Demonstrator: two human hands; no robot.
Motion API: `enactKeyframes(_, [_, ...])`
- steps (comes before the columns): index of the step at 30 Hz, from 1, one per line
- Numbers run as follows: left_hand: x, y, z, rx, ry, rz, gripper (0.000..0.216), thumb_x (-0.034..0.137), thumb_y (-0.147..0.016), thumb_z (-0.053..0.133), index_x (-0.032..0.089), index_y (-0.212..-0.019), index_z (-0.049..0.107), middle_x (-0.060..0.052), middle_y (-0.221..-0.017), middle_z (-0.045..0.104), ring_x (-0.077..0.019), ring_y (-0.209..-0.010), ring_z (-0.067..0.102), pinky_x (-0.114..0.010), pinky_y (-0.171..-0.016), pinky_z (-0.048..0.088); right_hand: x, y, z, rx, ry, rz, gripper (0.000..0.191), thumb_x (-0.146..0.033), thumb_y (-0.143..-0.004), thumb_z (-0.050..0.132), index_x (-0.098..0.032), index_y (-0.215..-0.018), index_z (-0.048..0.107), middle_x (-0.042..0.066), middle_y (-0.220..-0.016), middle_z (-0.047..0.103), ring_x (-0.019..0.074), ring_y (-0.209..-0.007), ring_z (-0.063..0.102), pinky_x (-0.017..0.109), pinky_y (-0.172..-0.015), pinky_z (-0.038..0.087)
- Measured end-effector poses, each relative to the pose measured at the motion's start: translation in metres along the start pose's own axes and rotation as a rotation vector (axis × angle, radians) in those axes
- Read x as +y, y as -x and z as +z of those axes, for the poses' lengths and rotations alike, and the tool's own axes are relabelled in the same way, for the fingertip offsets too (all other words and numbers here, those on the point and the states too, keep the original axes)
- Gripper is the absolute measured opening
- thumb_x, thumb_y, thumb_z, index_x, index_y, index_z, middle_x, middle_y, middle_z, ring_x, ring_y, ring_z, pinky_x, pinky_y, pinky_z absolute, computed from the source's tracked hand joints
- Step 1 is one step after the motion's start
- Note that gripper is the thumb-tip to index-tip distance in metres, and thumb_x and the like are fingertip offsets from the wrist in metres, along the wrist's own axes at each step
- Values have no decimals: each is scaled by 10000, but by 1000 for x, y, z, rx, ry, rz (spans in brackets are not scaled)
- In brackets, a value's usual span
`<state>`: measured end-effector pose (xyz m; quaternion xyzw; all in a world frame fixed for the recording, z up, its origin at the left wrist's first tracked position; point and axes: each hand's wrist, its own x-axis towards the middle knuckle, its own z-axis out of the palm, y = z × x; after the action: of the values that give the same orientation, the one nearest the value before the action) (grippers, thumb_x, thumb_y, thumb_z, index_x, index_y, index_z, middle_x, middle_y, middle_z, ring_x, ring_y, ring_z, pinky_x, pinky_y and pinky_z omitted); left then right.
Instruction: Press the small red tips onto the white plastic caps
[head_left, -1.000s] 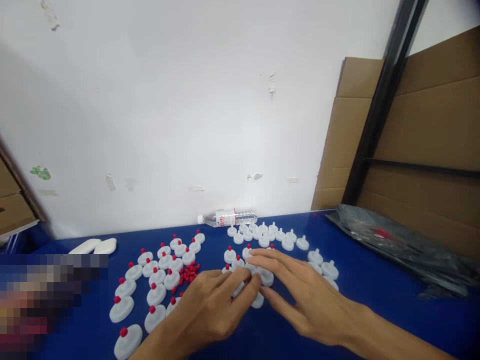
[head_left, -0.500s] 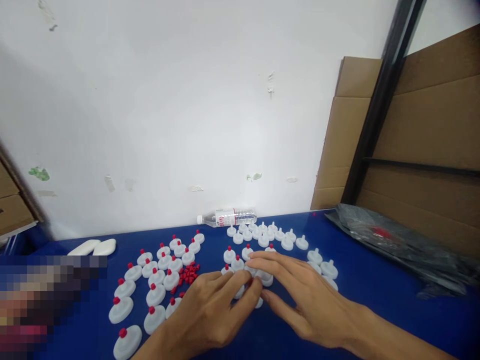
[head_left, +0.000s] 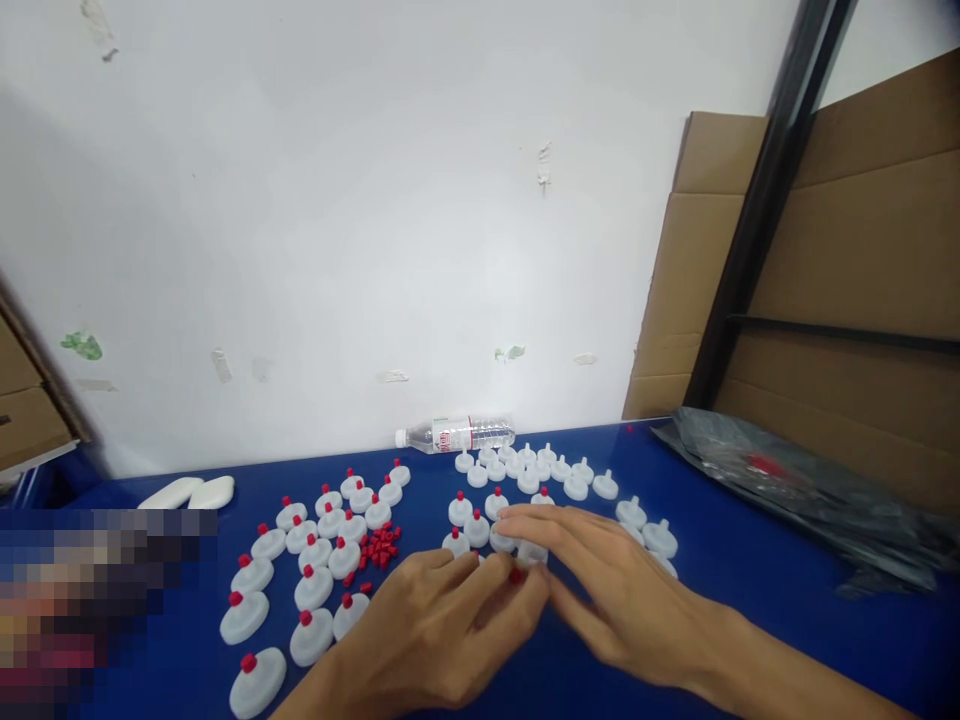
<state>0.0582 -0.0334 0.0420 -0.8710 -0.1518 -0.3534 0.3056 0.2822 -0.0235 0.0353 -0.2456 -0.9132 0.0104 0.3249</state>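
My left hand (head_left: 457,625) is closed in a pinch, with a small red cap (head_left: 516,575) at its fingertips. Close by on the right, my right hand (head_left: 607,580) curves around a white round lid with a nozzle (head_left: 532,551); its thumb tip is near my left fingers, and part of its grip is hidden. Just beyond my fingers stand white lids with red caps on their nozzles (head_left: 476,528). A loose pile of red caps (head_left: 380,547) lies left of my left hand.
Several red-capped lids (head_left: 313,590) cover the left of the blue table (head_left: 750,620). Uncapped white lids (head_left: 575,486) stand at the back and right. A plastic bottle (head_left: 454,434) lies against the wall. Grey plastic bags (head_left: 795,500) lie at right, two white objects (head_left: 211,492) at left.
My left hand has shifted slightly right, its fingertips nearer my right thumb, and the red cap now shows between them. My right hand has barely moved.
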Motion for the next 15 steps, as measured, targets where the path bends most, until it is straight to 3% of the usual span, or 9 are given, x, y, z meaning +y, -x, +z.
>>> enactKeyframes(15, [-2, 1, 1, -13, -24, -11, 351, 66, -1057, 309, 128, -1118, 649, -37, -814, 754, -119, -536, 654, -251, -407, 440, -3, 2, 5, -45, -20, 12, 492, -130, -962, 507, -230, -1439, 434, 113, -1392, 631, 210, -1277, 627, 383, -1057, 540])
